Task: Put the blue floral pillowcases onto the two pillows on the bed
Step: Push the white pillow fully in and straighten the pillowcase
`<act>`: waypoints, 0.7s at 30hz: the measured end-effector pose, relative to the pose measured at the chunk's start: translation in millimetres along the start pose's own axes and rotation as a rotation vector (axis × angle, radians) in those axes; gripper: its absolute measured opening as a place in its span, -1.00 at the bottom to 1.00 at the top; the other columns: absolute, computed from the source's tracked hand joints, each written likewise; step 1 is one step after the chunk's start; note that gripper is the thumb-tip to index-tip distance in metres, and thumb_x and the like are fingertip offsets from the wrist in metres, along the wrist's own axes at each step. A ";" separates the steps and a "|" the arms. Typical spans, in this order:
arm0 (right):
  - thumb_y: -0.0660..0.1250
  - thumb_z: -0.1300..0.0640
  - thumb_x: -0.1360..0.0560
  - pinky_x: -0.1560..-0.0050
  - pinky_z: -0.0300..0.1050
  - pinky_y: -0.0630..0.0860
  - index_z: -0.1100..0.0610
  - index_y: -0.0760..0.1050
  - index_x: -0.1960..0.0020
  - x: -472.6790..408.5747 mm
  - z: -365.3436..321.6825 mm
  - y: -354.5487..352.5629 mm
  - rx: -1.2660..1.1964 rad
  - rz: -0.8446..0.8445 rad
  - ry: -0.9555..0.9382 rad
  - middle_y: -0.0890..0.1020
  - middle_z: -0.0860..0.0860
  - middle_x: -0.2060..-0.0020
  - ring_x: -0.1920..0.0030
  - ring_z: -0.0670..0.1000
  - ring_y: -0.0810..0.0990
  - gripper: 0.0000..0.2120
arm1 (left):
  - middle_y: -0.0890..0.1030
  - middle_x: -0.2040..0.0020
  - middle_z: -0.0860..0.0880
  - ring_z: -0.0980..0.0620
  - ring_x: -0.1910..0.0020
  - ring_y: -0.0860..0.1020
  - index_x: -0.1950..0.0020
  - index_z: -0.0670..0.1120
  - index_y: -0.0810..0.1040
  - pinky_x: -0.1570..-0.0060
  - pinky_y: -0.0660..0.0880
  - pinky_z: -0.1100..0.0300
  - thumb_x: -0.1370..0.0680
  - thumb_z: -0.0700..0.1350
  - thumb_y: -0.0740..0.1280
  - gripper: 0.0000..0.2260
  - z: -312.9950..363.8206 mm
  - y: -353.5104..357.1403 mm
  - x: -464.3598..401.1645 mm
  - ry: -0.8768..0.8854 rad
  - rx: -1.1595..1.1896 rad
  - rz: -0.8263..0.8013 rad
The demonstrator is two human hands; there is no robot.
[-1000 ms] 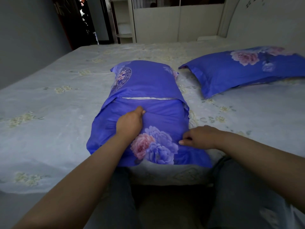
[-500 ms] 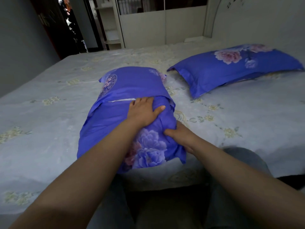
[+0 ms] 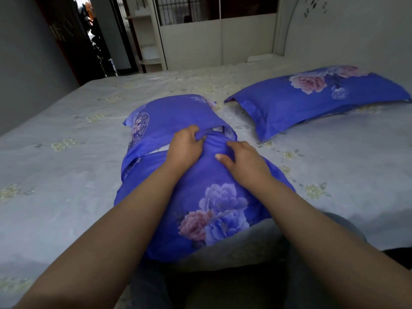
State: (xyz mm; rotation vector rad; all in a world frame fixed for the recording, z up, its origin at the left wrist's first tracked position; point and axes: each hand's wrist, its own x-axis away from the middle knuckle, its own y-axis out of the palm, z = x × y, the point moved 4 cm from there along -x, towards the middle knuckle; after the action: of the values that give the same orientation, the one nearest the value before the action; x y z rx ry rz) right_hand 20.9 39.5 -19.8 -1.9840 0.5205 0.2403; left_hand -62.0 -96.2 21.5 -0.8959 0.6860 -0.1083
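My left hand (image 3: 186, 144) curls round the edge of the flap (image 3: 178, 121) of the blue floral pillowcase (image 3: 200, 197), fingers pinching the cloth just past my knuckles; my right hand (image 3: 242, 159) lies beside it with fingers loosely spread, pressing the case and gripping nothing; a sliver of white pillow (image 3: 219, 130) shows in the opening just beyond my fingertips; the second pillow (image 3: 312, 97), already covered, lies well off to the right of my right hand on the pale bedsheet (image 3: 66, 152); a headboard (image 3: 345, 30) stands beyond it; my knees (image 3: 334, 221) sit beneath my forearms.
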 end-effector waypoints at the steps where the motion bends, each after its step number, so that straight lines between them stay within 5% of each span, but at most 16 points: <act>1: 0.25 -0.11 -0.54 -0.18 0.03 0.39 0.11 0.36 -0.37 -7.9 1.3 4.8 0.016 -0.052 0.044 0.42 0.15 -0.24 -0.24 0.19 0.40 -0.52 | 0.51 0.24 -0.21 -0.25 0.15 0.49 0.22 -0.13 0.34 0.24 0.28 0.06 -0.56 -0.10 0.28 -0.79 1.6 0.7 0.7 0.002 0.044 -0.006; 6: 0.21 0.07 -0.58 0.12 -0.06 0.35 0.17 0.51 -0.09 -26.5 10.1 11.8 0.170 0.080 -0.018 0.53 0.13 -0.03 -0.08 0.15 0.45 -0.79 | 0.51 0.13 -0.26 -0.29 0.07 0.49 0.01 -0.17 0.30 0.21 0.27 0.04 -0.61 -0.06 0.19 -0.83 -1.4 29.7 12.5 0.039 0.053 -0.231; 11: 0.20 0.15 -0.58 0.19 -0.08 0.36 0.16 0.45 0.07 -32.9 24.3 8.0 -0.269 0.142 0.152 0.58 0.11 0.20 0.18 0.11 0.49 -0.89 | 0.53 -0.15 -0.23 -0.21 -0.14 0.49 -0.14 -0.15 0.29 0.02 0.35 0.05 -0.63 0.12 0.05 -0.66 -5.1 53.4 18.2 -0.066 0.038 -0.500; 16: 0.16 0.17 -0.60 0.23 -0.16 0.33 0.08 0.39 0.27 -44.9 2.4 12.7 -0.705 -0.045 0.329 0.42 -0.01 0.38 0.34 -0.06 0.35 -0.74 | 0.35 -0.44 -0.16 -0.11 -0.39 0.34 -0.48 -0.11 0.23 -0.32 0.22 0.16 -0.60 0.26 -0.12 -0.39 -12.2 64.9 27.4 -0.195 0.095 -0.684; 21: 0.18 0.15 -0.59 0.21 -0.13 0.35 0.16 0.44 0.21 -43.0 -10.4 6.6 -0.608 -0.016 0.276 0.45 0.08 0.34 0.33 -0.03 0.38 -0.78 | 0.34 -0.45 -0.09 -0.06 -0.43 0.29 -0.46 -0.05 0.31 -0.42 0.14 0.17 -0.56 0.31 -0.15 -0.34 -23.0 61.2 34.9 -0.238 0.158 -0.789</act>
State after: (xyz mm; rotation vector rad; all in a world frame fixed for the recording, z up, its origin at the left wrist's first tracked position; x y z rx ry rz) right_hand -20.8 38.7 -3.7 -2.6355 0.6606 0.1202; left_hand -59.8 -85.7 -51.8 -0.9645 0.0699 -0.7365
